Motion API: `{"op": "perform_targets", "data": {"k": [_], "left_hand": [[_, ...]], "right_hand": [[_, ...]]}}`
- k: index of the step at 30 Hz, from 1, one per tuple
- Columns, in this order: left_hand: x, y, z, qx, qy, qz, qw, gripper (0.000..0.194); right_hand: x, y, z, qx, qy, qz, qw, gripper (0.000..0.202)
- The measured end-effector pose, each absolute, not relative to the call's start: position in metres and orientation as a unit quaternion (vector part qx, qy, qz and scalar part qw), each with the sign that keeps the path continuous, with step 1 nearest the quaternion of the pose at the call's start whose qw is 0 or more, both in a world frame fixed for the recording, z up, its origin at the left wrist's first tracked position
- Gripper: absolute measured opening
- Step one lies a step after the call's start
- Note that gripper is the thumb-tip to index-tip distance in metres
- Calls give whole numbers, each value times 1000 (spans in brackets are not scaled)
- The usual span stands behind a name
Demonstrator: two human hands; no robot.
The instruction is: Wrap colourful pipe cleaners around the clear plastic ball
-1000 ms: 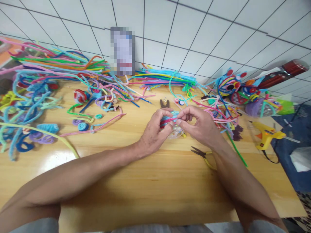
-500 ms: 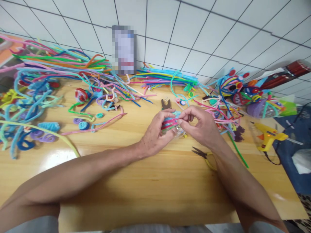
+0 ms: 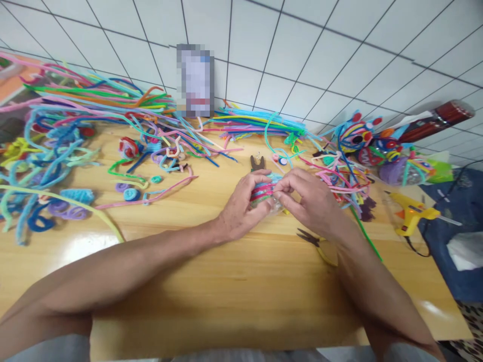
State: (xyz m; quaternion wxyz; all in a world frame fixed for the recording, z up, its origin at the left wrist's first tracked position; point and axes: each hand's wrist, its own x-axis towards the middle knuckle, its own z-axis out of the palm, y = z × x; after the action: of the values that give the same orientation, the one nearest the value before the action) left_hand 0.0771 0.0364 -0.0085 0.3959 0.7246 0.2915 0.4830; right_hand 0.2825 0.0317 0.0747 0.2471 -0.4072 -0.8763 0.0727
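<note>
Fingers and thumb of my left hand (image 3: pixel 238 207) curl round a small clear plastic piece wrapped with pink and light blue pipe cleaners (image 3: pixel 262 191). Its exact shape is mostly covered by my hands. At its right side, my right hand (image 3: pixel 312 200) pinches thumb and forefinger together on a pink pipe cleaner strand. Just behind the wrapped piece lie the dark jaws of a tool (image 3: pixel 257 163). Below my right wrist rest pliers with dark jaws and yellow handles (image 3: pixel 327 253), partly hidden by the forearm.
Pipe cleaners (image 3: pixel 101 95) heap up along the tiled wall and at left. A blurred-out phone-like panel (image 3: pixel 196 83) leans on the wall. To the right are decorated bottle figures (image 3: pixel 354 134), loose strands and a yellow glue gun (image 3: pixel 413 213) by the table's edge.
The right hand's fingers have shifted slightly left and down against the wrapped piece. My left hand keeps its hold. The whole view has shifted a little.
</note>
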Motion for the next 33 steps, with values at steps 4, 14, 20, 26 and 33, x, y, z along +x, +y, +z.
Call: {"op": "perform_targets", "data": {"k": [4,14,20,26,33], "left_hand": [[76,37,-21,768,261,489,322,68],[75,45,-30,820,241,448,262,90],[72,47,-32,829,254,428,256,89],[69,48,-33,830,254,421,261,99],[70,52,-37,836,243,441,220,100]], "right_hand": [[279,29,74,-430,-873,82,217,11],[327,25,93,-546,-757,162,322,13],[377,-2,55,-593,-731,181,284,14],[422,-48,35,-714,-606,153,315,34],[517,-101,22,-862,-360,-27,357,45]]}}
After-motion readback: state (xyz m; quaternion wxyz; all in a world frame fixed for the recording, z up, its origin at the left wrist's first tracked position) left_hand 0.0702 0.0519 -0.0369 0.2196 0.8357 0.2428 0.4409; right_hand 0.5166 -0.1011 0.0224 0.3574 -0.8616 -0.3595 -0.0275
